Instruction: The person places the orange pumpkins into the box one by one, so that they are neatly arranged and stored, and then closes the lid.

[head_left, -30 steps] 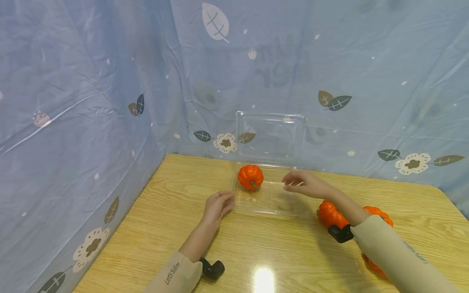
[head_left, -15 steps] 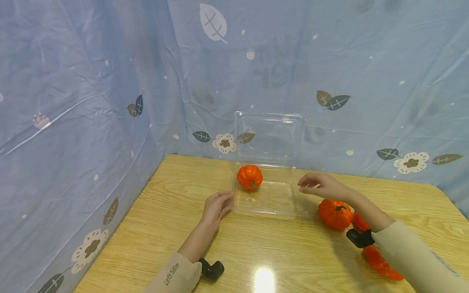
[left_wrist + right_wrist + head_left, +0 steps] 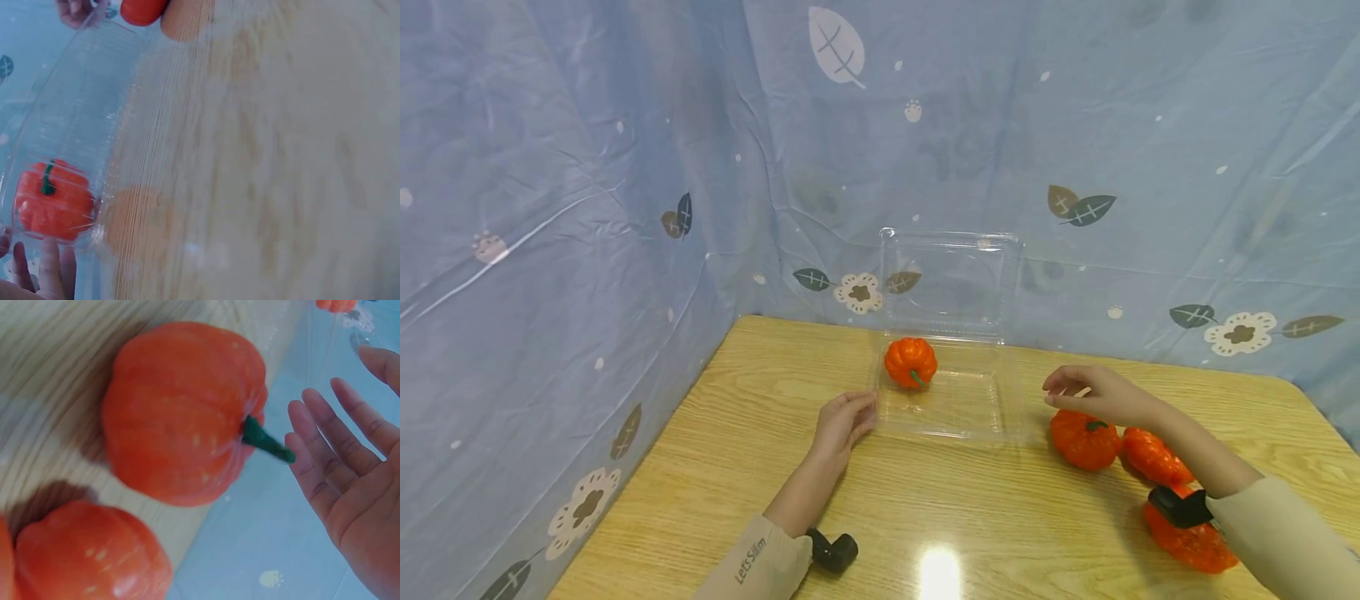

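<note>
An open clear plastic clamshell box stands on the table, its lid raised against the curtain behind. One small orange toy pumpkin with a green stem sits in its back left corner. My left hand touches the box's left wall with extended fingers. To the right of the box, my right hand hovers at the back of a larger orange pumpkin. Its fingers are spread near that pumpkin's green stem, holding nothing.
Two more orange pumpkins, one behind and one nearer the front, lie under the right forearm. A blue patterned curtain closes off the back and left of the wooden table.
My right hand has moved right, from over the box to the nearest large pumpkin, uncovering more of the pumpkins. The left hand and the small pumpkin have stayed in place.
</note>
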Demonstrator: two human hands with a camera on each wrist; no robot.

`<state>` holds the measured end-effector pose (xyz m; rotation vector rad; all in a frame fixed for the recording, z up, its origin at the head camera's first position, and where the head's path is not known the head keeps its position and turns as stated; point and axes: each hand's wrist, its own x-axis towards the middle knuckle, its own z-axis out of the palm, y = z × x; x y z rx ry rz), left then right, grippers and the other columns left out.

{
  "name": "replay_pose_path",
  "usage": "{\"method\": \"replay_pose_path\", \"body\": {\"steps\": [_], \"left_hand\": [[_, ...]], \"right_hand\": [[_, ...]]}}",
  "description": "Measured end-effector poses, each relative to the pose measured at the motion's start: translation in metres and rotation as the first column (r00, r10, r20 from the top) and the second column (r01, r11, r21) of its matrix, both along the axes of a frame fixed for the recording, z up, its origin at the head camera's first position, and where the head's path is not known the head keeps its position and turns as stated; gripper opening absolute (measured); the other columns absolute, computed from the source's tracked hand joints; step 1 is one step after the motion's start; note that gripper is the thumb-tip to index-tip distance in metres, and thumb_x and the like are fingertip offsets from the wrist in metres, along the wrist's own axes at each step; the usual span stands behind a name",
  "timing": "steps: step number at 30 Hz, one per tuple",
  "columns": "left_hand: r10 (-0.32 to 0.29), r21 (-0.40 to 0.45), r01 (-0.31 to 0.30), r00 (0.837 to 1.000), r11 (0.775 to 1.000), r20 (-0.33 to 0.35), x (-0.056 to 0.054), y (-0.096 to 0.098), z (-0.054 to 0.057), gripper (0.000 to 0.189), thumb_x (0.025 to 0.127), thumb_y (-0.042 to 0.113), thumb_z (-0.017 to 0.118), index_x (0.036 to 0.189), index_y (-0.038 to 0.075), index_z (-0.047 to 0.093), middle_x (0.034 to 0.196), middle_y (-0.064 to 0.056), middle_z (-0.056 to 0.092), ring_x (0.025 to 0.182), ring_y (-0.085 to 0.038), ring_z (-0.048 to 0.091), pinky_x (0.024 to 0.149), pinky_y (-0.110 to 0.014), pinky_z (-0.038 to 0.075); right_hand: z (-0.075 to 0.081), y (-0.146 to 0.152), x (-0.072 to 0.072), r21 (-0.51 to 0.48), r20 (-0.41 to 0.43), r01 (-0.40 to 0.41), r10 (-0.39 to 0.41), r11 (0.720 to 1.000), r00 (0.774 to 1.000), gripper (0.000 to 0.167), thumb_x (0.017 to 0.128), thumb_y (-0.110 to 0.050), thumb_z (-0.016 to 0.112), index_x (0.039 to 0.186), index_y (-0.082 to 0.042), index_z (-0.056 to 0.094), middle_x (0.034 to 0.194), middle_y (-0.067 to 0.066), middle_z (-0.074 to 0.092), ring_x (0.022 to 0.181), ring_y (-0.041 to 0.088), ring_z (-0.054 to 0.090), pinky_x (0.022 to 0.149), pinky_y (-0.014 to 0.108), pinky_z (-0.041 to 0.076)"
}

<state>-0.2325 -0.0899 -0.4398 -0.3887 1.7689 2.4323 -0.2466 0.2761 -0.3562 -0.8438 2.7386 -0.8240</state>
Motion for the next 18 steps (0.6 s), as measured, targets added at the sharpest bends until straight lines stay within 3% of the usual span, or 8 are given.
{"method": "replay_pose_path", "body": {"steps": [10,18], "left_hand": [[-0.006,-0.006,0.006,1.000,1.000,0.005,0.000,0.000,0.002,0.015,0.086,0.016,0.064,0.092,0.003,0.062,0.094,-0.004,0.062,0.087,-0.013,0.060,0.079,-0.023,0.052],[-0.001,-0.008,0.001,1.000,1.000,0.014,-0.002,0.000,0.001,0.019,0.086,0.016,0.065,0.097,0.000,0.061,0.096,-0.006,0.063,0.088,-0.014,0.060,0.076,-0.022,0.052]], "right_hand": [[-0.001,0.012,0.011,-0.003,-0.053,0.045,-0.045,0.999,0.998,0.020,0.089,-0.021,0.061,0.104,-0.007,0.062,0.101,0.007,0.063,0.087,0.005,0.058,0.071,0.024,0.052],[-0.002,0.018,0.014,0.000,-0.060,0.072,-0.072,0.997,0.996,0.023,0.089,-0.021,0.062,0.105,-0.005,0.063,0.106,0.012,0.062,0.091,0.020,0.059,0.070,0.024,0.052]]}}
